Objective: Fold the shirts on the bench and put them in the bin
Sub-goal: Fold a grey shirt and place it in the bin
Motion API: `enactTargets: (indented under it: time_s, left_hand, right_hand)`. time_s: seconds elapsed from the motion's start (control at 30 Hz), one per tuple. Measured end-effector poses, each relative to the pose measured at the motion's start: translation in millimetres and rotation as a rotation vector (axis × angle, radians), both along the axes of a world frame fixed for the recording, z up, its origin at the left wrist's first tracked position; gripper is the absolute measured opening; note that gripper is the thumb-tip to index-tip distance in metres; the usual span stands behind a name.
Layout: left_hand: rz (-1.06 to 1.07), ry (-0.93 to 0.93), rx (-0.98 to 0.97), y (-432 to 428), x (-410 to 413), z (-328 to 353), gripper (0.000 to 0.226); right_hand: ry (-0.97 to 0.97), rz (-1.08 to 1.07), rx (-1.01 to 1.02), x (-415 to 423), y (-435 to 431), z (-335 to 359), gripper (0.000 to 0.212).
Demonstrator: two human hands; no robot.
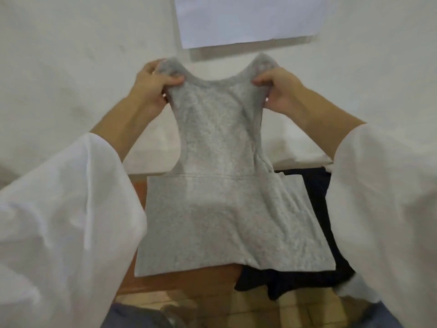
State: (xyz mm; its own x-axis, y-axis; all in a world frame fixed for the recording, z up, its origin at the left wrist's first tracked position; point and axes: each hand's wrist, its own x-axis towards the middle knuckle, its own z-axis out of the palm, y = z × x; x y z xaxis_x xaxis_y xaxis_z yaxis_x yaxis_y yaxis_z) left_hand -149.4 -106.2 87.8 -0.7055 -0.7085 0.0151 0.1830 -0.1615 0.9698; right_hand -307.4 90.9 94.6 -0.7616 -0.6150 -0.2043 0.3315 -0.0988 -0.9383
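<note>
Hands both hold cloth: your left hand [151, 84] pinches one shoulder strap of the grey sleeveless shirt [220, 209], thumb on the near face and fingers curled behind, and your right hand [281, 88] pinches the other strap the same way. The straps are lifted and pulled apart, so the neckline dips between your hands. Below the straps the shirt slopes down toward you, and its lower half lies spread flat, hem nearest you, on the reddish-brown bench [189, 278]. Under the shirt's right edge and past its near right corner lies a crumpled dark garment [316, 268], touching the shirt. Your white sleeves [59, 221] frame the shirt on either side. Beyond the straps stands a white wall [59, 55] with a pale sheet [246, 17] on it — too blurred to read. Nearer than the hem, tiled floor [255, 306] shows.
</note>
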Motion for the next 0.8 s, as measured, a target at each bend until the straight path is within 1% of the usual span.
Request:
enactTargets:
  time_s: [0.03, 0.1, 0.13, 0.2, 0.23, 0.27, 0.3, 0.33, 0.37, 0.4, 0.47, 0.53, 0.57, 0.6, 0.63, 0.67, 0.7, 0.73, 0.77, 0.8]
  left_hand:
    - [0.016, -0.018, -0.082, 13.2, 16.7, -4.5, 0.036]
    - [0.026, -0.109, -0.312, 43.6, 53.8, -23.4, 0.031]
    - [0.023, -0.17, -0.439, 62.0, 75.3, -35.6, 0.027]
    - [-0.049, -0.319, -0.659, 97.5, 117.1, -68.6, 0.016]
    - [-0.098, -0.408, -0.801, 111.7, 135.3, -86.3, 0.009]
    - [-0.138, -0.481, -0.97, 123.9, 151.7, -100.6, 0.007]
    - [-0.173, -0.509, -1.132, 129.8, 162.6, -114.8, 0.013]
    - [-0.187, -0.521, -1.237, 134.0, 173.6, -125.8, 0.014]
    - [-0.174, -0.517, -1.295, 136.8, 179.9, -132.7, 0.013]
    - [-0.158, -0.527, -1.329, 141.6, 187.0, -135.3, 0.019]
    - [-0.151, -0.553, -1.388, 150.9, 198.1, -142.2, 0.034]
    - [-0.221, -0.584, -1.456, 157.6, 210.0, -154.4, 0.039]
    - [-0.284, -0.594, -1.462, 159.1, 215.5, -161.8, 0.037]
    - [-0.348, -0.623, -1.445, 160.0, 220.9, -167.2, 0.034]
    - [-0.391, -0.65, -1.402, 159.7, 226.5, -171.6, 0.036]
    - [-0.407, -0.697, -1.319, 160.5, 231.4, -172.3, 0.047]
    - [-0.378, -0.711, -1.237, 159.1, 235.9, -173.4, 0.055]
    - [-0.287, -0.706, -1.177, 157.4, 240.4, -173.9, 0.058]
    - [-0.149, -0.724, -1.156, 153.4, 244.2, -175.4, 0.055]
    - [0.014, -0.799, -1.155, 147.4, 247.6, -175.5, 0.05]
  right_hand:
    - [0.087, -0.002, 0.032, 8.3, 11.8, -3.5, 0.037]
    - [0.351, 0.029, 0.169, 32.6, 42.6, -21.3, 0.046]
    - [0.527, 0.059, 0.267, 49.4, 63.1, -34.4, 0.047]
    - [0.91, 0.165, 0.49, 82.1, 102.5, -69.7, 0.048]
    - [1.05, 0.233, 0.589, 92.3, 118.3, -86.6, 0.051]
    - [1.135, 0.286, 0.68, 102.2, 132.6, -100.7, 0.055]
    - [1.194, 0.303, 0.764, 106.6, 142.7, -111.0, 0.059]
    - [1.213, 0.282, 0.819, 111.6, 154.0, -117.5, 0.061]
    - [1.21, 0.238, 0.824, 116.1, 162.3, -120.3, 0.062]
    - [1.232, 0.19, 0.811, 124.7, 171.9, -119.4, 0.059]
    - [1.376, 0.147, 0.792, 144.0, 187.2, -123.0, 0.049]
    - [1.547, 0.158, 0.758, 159.6, 199.6, -139.6, 0.044]
    - [1.612, 0.178, 0.746, 165.8, 204.1, -150.3, 0.042]
    - [1.638, 0.226, 0.73, 169.1, 208.2, -161.5, 0.04]
    - [1.598, 0.324, 0.724, 173.5, 211.4, -168.9, 0.039]
    - [1.517, 0.413, 0.736, 175.9, 214.0, -172.9, 0.042]
    - [1.404, 0.463, 0.743, 176.5, 216.8, -174.1, 0.052]
    - [1.258, 0.48, 0.739, 177.7, 220.4, -173.1, 0.06]
    - [1.129, 0.433, 0.709, 178.8, 223.3, -171.1, 0.063]
    - [1.036, 0.348, 0.673, 179.1, 225.3, -169.1, 0.063]
